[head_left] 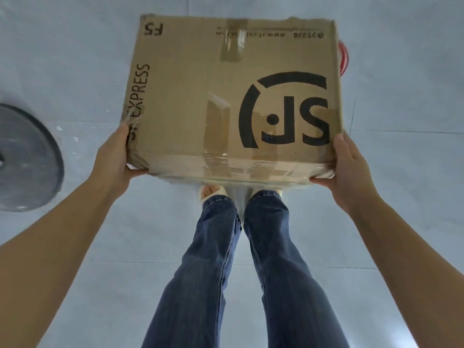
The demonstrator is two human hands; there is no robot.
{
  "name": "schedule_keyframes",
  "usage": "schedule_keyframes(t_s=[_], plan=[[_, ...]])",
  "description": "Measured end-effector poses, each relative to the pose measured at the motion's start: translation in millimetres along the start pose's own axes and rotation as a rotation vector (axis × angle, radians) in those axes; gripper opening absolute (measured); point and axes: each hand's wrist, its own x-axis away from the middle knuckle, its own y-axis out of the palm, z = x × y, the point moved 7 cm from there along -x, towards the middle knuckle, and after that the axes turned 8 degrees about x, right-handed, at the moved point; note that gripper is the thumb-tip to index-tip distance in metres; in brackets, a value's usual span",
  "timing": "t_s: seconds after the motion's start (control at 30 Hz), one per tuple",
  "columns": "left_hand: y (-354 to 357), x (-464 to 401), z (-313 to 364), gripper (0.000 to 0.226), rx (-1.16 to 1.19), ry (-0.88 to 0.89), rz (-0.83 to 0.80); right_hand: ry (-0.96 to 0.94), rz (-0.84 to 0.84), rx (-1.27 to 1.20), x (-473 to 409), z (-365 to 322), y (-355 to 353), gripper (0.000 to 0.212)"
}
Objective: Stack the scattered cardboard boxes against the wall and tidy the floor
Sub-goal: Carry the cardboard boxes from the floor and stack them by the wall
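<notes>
A taped cardboard box (233,96) was held above the grey floor (62,71). Its near corners were gripped by the left hand (114,156) and right hand (351,169). A dark disc (22,156) was noted at left.

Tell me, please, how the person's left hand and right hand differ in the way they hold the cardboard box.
The left hand grips the cardboard box at its left edge, over the printed lettering; the right hand grips the right edge, beside the large logo. The left thumb lies along the side; the right fingers curl under the bottom corner. Both hold the near corners, keeping the box off the floor.

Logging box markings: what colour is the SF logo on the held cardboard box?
Black, on the brown cardboard box; head view.
</notes>
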Motion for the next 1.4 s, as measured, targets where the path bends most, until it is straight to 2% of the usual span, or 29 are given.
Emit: schedule_keyframes(t_s=[0.2,0.53,0.8,1.03,1.23,1.4], plan=[[-35,96,37,0.038,0.055,-0.04,-0.041,-0.082,-0.025,0.058,80,-81,-31,0.035],[-93,294,150,0.035,0.136,0.16,-0.073,-0.244,-0.093,0.092,249,-201,-88,0.034],[-107,414,169,0.036,0.323,0.281,-0.12,-0.373,-0.237,0.068,312,-247,-134,0.033],[-90,494,119,0.036,0.509,0.339,0.027,-0.454,-0.405,0.187,315,-266,-168,0.034],[-51,564,39,0.037,0.657,0.315,0.162,-0.497,-0.526,0.357,304,-276,-196,0.033],[-35,625,-50,0.029,0.84,0.279,0.317,-0.551,-0.673,0.537,326,-265,-190,0.034]])
